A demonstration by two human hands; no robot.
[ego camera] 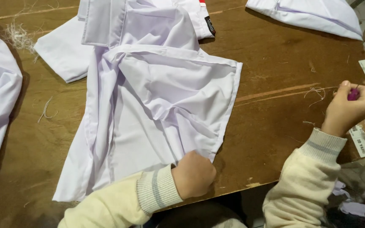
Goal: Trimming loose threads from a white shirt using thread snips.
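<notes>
Left hand (194, 174) fisted tight at the near table edge, gripping the hem of the white shirt (161, 105) spread across the wooden table (275, 118). Right hand (347, 109) curled off to the side, pinching a small purple tool (353, 93), well clear of the cloth. Farther back, loose threads (20, 37), paper labels (362, 141), another white garment (313, 14).

My left hand (194, 174) is closed into a fist on the lower hem of the white shirt (157, 105), which lies crumpled on the brown wooden surface (275, 63). My right hand (347, 107), well apart near the right edge, pinches a small purple object (353, 94). Loose threads (316, 93) lie just beside it.
</notes>
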